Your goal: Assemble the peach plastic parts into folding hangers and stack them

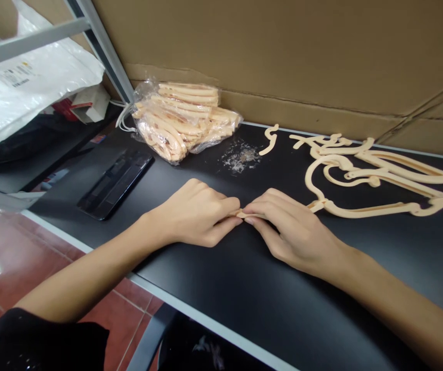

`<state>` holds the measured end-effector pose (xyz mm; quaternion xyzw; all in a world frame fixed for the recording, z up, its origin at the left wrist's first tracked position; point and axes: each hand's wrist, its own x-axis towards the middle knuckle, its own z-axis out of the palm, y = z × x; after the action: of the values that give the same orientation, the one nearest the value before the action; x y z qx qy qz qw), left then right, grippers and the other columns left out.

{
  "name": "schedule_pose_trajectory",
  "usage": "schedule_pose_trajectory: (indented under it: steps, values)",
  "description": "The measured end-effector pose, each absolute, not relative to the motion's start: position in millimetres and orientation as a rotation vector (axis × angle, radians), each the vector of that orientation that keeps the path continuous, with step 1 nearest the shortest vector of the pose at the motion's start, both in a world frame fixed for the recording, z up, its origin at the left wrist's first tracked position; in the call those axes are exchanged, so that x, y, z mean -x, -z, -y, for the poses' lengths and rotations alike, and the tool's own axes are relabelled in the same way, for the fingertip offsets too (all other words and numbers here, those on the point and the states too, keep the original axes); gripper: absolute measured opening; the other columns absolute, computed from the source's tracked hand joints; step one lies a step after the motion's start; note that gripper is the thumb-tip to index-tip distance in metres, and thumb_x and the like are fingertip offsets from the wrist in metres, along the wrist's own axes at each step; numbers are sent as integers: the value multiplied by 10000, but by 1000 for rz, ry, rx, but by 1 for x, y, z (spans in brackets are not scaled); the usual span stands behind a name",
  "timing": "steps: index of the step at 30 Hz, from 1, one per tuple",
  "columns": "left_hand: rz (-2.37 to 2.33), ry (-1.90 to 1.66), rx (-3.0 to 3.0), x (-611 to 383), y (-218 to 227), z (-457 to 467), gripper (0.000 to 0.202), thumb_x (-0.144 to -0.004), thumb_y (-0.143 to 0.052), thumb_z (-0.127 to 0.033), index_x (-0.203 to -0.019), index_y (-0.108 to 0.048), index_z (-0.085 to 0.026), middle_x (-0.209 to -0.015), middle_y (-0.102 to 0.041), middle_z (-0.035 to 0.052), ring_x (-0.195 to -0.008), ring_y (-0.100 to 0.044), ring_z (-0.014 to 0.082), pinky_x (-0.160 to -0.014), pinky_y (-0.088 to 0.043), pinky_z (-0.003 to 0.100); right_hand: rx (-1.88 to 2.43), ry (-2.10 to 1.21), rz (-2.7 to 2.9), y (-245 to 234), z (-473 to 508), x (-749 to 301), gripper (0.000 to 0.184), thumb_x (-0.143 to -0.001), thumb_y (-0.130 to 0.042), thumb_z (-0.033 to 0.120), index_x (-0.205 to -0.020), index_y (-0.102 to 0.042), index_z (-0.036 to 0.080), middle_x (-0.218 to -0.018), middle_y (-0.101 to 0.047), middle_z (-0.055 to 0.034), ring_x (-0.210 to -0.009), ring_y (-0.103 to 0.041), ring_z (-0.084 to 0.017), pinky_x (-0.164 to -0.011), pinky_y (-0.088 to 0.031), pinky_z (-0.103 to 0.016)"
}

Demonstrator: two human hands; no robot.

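My left hand [198, 214] and my right hand [291, 226] meet above the black tabletop, fingertips almost touching. Both pinch a small beige plastic hanger part [242, 214], most of which my fingers cover. Beyond my right hand lie several loose beige hanger pieces [372, 211], some curved like hooks and others long, grooved arms; a few look joined end to end. One S-shaped hanger hook [270, 139] lies apart near the back edge. Farther back on the left sits a clear plastic bag [183, 121] packed with more beige hanger pieces.
A black phone [115, 184] lies on the black table [214, 273] to the left. Small pale scraps [242, 156] are scattered behind my hands. A brown cardboard panel [283, 56] stands along the back. Left, a metal frame [103, 44] borders a shelf holding a white plastic package [32, 77].
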<state>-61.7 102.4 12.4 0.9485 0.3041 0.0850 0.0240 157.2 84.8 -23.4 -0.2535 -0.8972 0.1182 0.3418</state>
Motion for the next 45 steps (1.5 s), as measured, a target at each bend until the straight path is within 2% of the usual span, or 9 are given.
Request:
schedule_pose_trajectory:
  steps: [6, 12, 16, 21, 30, 34, 38, 43, 45]
  values:
    - [-912, -218, -2817, 65, -16, -107, 251, -994, -443, -296, -962, -668, -190, -648, -659, 3, -562, -593, 144, -528, -286, 278, 694, -367, 2275, 26, -83, -157, 157, -925, -522, 33, -934, -497, 188, -820, -557, -42, -745, -514, -168, -653, -459, -312]
    - [-877, -189, -2695, 64, -20, -108, 270, -962, -440, -232, -828, -665, -168, -611, -621, 6, -550, -552, 126, -561, -349, 244, 677, -379, 2291, 26, -81, -156, 217, -916, -491, 26, -843, -427, 220, -767, -534, -19, -706, -492, -160, -614, -421, -299]
    - [-881, -179, -2659, 64, -23, -109, 276, -953, -439, -220, -805, -666, -165, -610, -610, -2, -542, -532, 115, -564, -358, 236, 696, -310, 2306, 22, -82, -154, 172, -950, -453, 70, -857, -481, 211, -756, -554, -29, -694, -501, -170, -611, -427, -307]
    - [-898, -235, -2748, 69, -24, -112, 271, -972, -455, -249, -895, -702, -167, -793, -675, 24, -678, -599, 130, -627, -389, 239, 740, -190, 2282, 19, -82, -153, 157, -992, -449, 137, -945, -593, 174, -801, -655, -62, -716, -577, -178, -668, -482, -315]
    - [-977, -300, -2912, 70, -15, -113, 323, -1007, -425, -300, -1028, -730, -194, -869, -679, 46, -751, -629, 153, -657, -403, 263, 830, 148, 2335, 19, -80, -150, 296, -991, -407, 118, -781, -613, 153, -726, -672, -92, -694, -590, -195, -682, -481, -328]
    - [-998, -346, -2920, 69, -11, -113, 330, -1009, -418, -301, -1038, -729, -194, -892, -683, 44, -761, -636, 157, -649, -411, 267, 804, 218, 2347, 12, -77, -152, 251, -974, -416, 117, -843, -627, 150, -775, -696, -99, -722, -608, -205, -702, -488, -349]
    - [-1024, -393, -2906, 71, -7, -115, 321, -1000, -430, -292, -1036, -731, -188, -901, -686, 47, -779, -641, 160, -656, -424, 266, 701, 315, 2328, 0, -63, -180, 232, -902, -461, 52, -1033, -636, 129, -978, -736, -137, -904, -663, -245, -813, -522, -398]
    - [-1077, -489, -2852, 73, -2, -117, 313, -1000, -435, -300, -1028, -730, -199, -978, -683, 60, -853, -645, 168, -743, -474, 270, 1107, 331, 2225, 2, -41, -249, 269, -911, -505, 124, -1145, -632, 155, -1048, -722, -145, -992, -671, -292, -878, -540, -473]
    - [-1105, -527, -2848, 72, -1, -117, 304, -998, -444, -304, -1028, -728, -200, -1021, -671, 70, -907, -640, 181, -786, -493, 286, 1277, 299, 2201, 10, -34, -272, 269, -942, -503, 196, -1167, -631, 121, -1110, -702, -183, -1059, -652, -322, -908, -535, -501]
